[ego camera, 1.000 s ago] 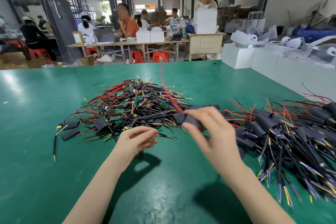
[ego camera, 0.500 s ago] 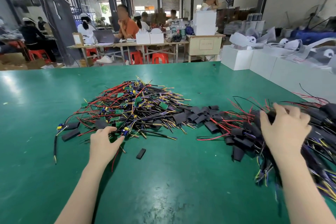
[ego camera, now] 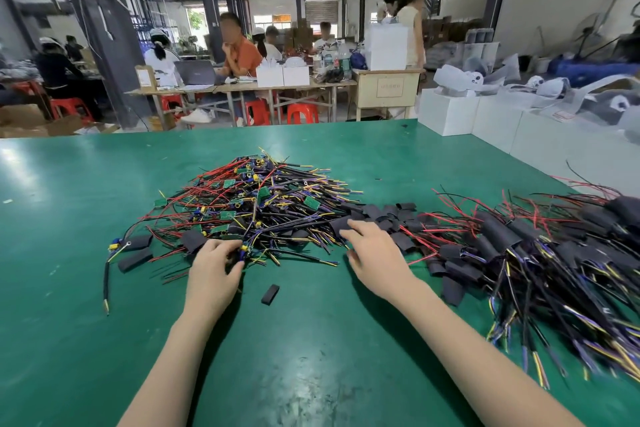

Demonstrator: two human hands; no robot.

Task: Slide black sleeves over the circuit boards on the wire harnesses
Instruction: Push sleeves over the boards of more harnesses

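Note:
A heap of wire harnesses with bare green circuit boards lies in the middle of the green table. My left hand is at its near edge, fingers curled round a harness with a blue and yellow part. My right hand reaches to a loose black sleeve at the heap's right edge, fingertips touching it. More loose sleeves lie just beyond. A second heap of sleeved harnesses fills the right side.
A single black sleeve lies on the table between my hands. Two more sleeves sit at the heap's left edge. White boxes line the table's far right. People work at tables beyond the far edge.
My right hand has come back from the right heap to the loose sleeves in the middle. My left hand has closed on a harness at the near edge of the heap.

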